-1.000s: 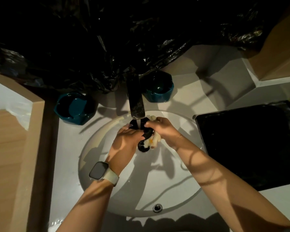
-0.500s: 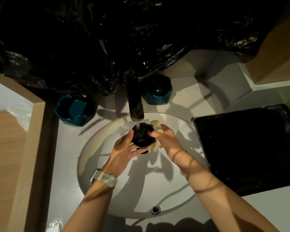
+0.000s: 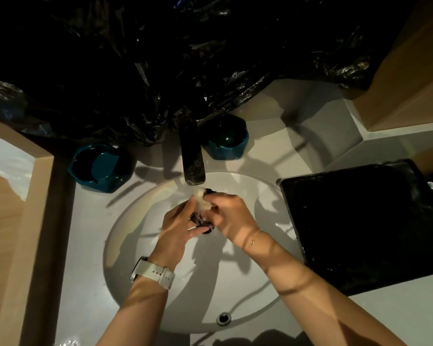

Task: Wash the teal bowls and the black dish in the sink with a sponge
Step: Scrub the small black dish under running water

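Scrubbing under the faucet (image 3: 193,158), the black dish (image 3: 202,222) is gripped by the left hand (image 3: 178,227) over the sink (image 3: 135,245) while the sponge (image 3: 201,204) is pinched by the right hand (image 3: 229,216); rinsing is probably called for next, with both teal bowls (image 3: 99,168) waiting on the desk (image 3: 85,245).

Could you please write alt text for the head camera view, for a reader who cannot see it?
Over a white sink, a left hand holds a black dish under the faucet while the right hand presses a pale sponge on it. Two teal bowls flank the faucet.
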`<state>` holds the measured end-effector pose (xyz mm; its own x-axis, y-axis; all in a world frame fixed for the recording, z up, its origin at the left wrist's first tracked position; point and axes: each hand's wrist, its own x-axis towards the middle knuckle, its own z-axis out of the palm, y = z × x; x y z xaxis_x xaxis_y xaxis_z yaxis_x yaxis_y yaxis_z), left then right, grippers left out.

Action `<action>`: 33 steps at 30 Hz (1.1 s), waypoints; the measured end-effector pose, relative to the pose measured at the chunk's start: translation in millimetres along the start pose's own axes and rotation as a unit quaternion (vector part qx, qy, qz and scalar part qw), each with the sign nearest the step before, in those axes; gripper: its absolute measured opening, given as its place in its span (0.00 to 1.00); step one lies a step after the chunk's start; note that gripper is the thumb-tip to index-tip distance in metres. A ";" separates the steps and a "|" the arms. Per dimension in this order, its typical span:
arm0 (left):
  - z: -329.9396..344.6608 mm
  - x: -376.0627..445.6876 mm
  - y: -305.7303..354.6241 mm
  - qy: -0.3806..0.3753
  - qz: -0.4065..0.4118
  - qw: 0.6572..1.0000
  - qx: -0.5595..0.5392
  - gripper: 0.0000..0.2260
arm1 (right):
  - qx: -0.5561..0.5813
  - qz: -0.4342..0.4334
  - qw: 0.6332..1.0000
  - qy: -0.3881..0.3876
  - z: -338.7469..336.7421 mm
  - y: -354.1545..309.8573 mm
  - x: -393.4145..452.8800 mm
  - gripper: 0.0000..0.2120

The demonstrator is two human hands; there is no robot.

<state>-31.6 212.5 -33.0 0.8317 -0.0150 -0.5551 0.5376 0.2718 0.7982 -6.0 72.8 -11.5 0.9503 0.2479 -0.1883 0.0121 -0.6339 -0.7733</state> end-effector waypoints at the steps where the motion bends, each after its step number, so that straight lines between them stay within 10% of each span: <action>1: -1.7 -0.9 1.8 0.000 0.003 1.000 0.006 0.16 | -0.014 -0.023 0.999 -0.023 -1.6 -2.7 0.3 0.10; 7: 5.5 -2.9 -5.7 0.004 -0.021 1.000 0.000 0.16 | -0.226 -0.016 0.972 -0.060 -18.8 -0.5 22.7 0.06; 14: -7.8 -3.0 6.7 -0.006 0.020 1.000 0.011 0.16 | 0.080 0.006 0.996 -0.046 -8.8 -11.1 4.5 0.04; 20: 5.4 -9.1 -8.7 0.024 0.001 1.000 0.014 0.14 | -0.200 -0.012 0.977 -0.072 -20.3 0.7 15.9 0.10; 24: -0.5 -7.2 -1.1 0.022 0.014 1.000 0.011 0.15 | -0.042 -0.012 0.999 0.028 3.6 -7.4 5.0 0.11; 30: -13.6 -9.0 2.2 0.000 0.034 0.999 0.040 0.14 | -0.037 -0.026 0.990 -0.131 -15.2 -1.5 5.6 0.09; 33: -11.3 -4.0 4.8 0.016 0.061 0.996 0.063 0.13 | 0.137 0.069 0.985 -0.074 -25.4 7.7 3.3 0.04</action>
<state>-33.9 224.7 -29.7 0.8881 0.0415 -0.4577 0.4478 0.1467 0.8820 5.2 50.1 -2.7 0.8814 0.2900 -0.3729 -0.2173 -0.4521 -0.8651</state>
